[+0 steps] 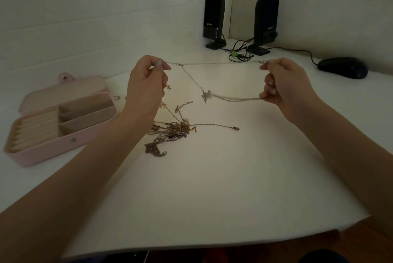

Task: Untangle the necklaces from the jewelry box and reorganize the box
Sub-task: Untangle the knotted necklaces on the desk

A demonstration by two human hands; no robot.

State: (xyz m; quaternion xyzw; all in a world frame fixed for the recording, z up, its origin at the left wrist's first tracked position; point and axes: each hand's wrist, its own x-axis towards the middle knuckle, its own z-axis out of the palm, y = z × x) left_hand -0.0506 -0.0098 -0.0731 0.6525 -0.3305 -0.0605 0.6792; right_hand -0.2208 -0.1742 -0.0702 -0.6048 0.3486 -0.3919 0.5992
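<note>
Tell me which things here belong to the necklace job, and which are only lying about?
For the job: the stretched necklace pinched between the left hand and right hand; the tangled chains; the open pink jewelry box.

Lying about: two black speakers, their cables, the mouse.

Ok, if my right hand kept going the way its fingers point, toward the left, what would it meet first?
Probably the left hand. The right hand points along the taut chain stretched between them, with nothing else in that line; depth is uncertain.

small pale brand mark on left black speaker, too blurred to read, likewise right black speaker
</note>
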